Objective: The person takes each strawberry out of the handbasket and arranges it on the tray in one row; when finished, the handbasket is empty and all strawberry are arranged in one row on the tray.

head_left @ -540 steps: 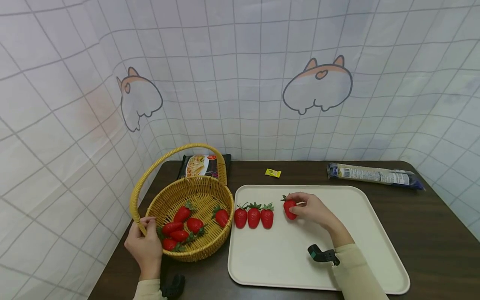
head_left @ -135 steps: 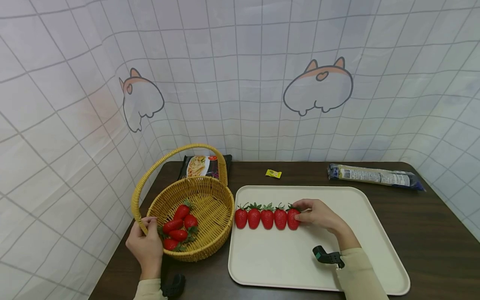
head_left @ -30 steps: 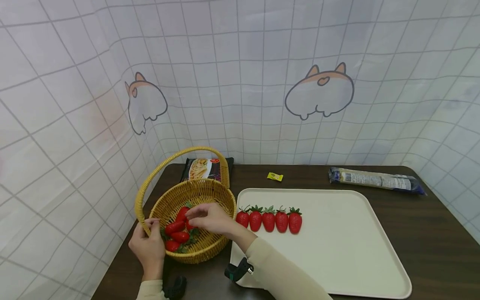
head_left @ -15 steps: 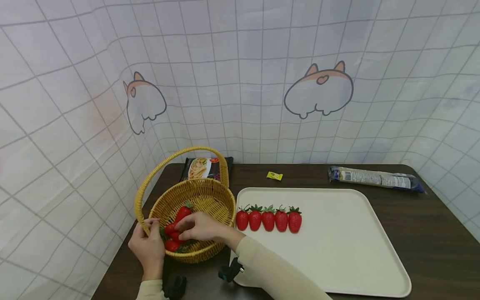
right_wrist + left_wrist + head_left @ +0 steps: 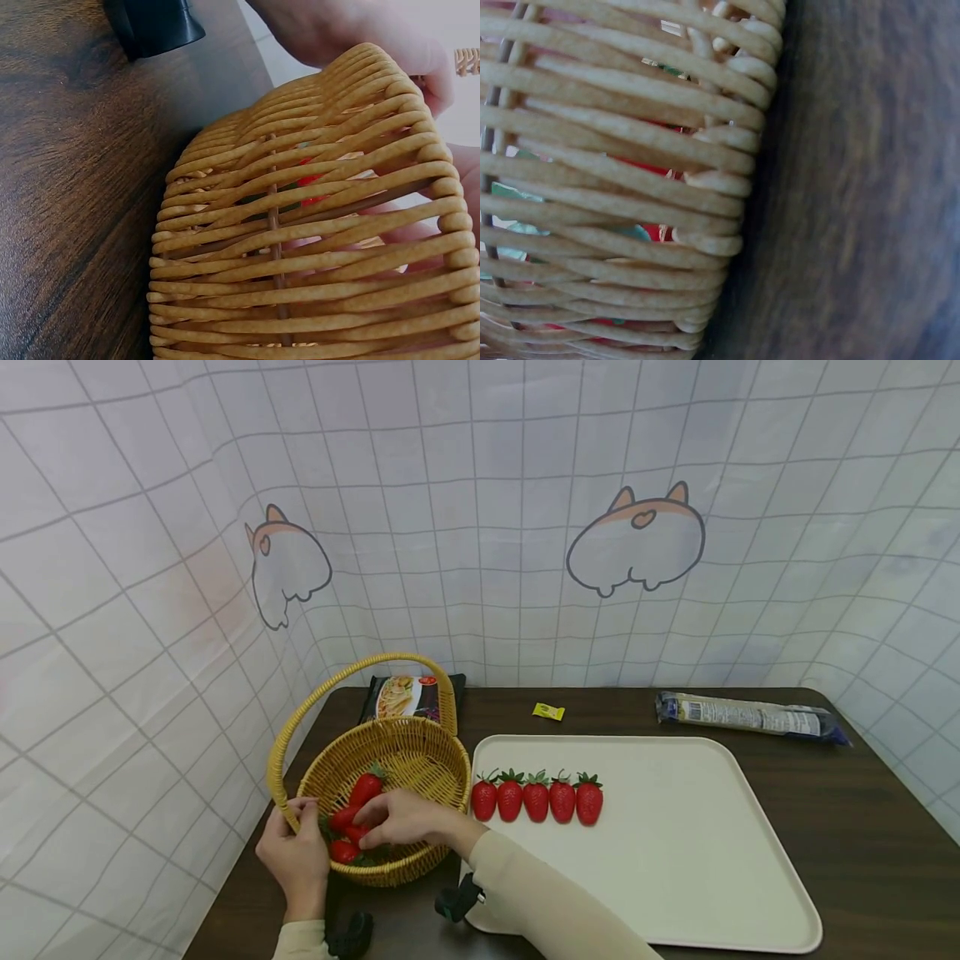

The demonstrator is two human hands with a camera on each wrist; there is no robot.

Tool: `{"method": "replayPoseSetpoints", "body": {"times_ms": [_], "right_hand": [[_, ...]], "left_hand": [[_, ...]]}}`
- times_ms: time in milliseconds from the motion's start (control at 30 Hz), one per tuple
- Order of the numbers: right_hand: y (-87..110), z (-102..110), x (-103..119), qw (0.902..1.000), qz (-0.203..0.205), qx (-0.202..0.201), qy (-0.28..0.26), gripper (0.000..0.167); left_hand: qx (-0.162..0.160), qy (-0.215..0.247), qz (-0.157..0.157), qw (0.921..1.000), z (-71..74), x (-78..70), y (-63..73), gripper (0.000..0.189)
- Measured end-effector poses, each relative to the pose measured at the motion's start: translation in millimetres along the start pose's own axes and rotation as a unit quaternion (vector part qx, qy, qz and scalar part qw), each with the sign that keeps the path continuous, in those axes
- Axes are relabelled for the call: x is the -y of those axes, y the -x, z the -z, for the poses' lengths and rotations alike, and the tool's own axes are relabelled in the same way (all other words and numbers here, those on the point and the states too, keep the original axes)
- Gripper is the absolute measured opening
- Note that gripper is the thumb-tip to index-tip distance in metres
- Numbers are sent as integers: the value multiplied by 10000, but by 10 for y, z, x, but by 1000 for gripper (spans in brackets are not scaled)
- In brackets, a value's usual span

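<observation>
A yellow wicker basket (image 5: 420, 752) with a tall arched handle stands at the left of the table. My left hand (image 5: 298, 852) grips its near-left rim at the foot of the handle. Inside, several red strawberries (image 5: 366, 789) lie toward the left. My right hand (image 5: 408, 818) reaches in over the near-right rim, thumb and fingers pinching a strawberry (image 5: 356, 833); the hand hides part of the pile. Beside the basket, a cream tray (image 5: 660, 877) bears a row of several strawberries (image 5: 536, 802), leaves pointing away. Both wrist views mostly show the basket's woven wall (image 5: 322, 255).
Behind the basket lies a black food packet (image 5: 405, 697). A small yellow wrapped candy (image 5: 548, 712) sits beyond the tray. At the back right is a long plastic-wrapped package (image 5: 750, 717). A gridded white curtain (image 5: 480, 527) encloses the dark wooden table (image 5: 862, 860).
Since the oldest frame, the tray's row has grown by two strawberries. Over the last second my right hand has moved lower and left within the basket onto a strawberry. My left hand has stayed put.
</observation>
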State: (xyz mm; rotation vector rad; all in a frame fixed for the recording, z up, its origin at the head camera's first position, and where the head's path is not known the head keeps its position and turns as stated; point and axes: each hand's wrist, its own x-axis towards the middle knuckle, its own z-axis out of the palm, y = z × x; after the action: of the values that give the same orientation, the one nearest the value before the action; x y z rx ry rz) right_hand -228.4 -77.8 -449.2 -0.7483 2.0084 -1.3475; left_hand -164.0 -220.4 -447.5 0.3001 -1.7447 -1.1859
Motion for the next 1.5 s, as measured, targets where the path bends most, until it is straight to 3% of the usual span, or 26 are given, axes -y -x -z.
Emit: {"method": "replayPoseSetpoints", "body": {"times_ms": [267,533,633,767,933,1200,1500], "right_hand": [[7,10,21,9997,-92,168,121,37],[5,1,37,9964,28,267,799,44],[-2,-9,41,9958,104,272,867,39],[3,-17,49,9944,114,293,1008,33],[36,-21,52,9962,-49,311,815,24],[55,-32,42,9980,-218,-86,582,30],[71,14,56,9989,273,46,375,39]], "left_hand": [[3,49,-98,9999,-1,-1,0,11],[-42,-29,-66,10000,-5,-2,1,12],[-63,-83,-51,9999,-17,71,-6,11],[-80,-193,-10,9998,-32,271,-21,11],[-78,-226,11,9997,-36,411,-30,11],[-99,-43,-37,9999,-9,9,6,10],[-102,-20,-126,9999,-4,7,4,10]]}}
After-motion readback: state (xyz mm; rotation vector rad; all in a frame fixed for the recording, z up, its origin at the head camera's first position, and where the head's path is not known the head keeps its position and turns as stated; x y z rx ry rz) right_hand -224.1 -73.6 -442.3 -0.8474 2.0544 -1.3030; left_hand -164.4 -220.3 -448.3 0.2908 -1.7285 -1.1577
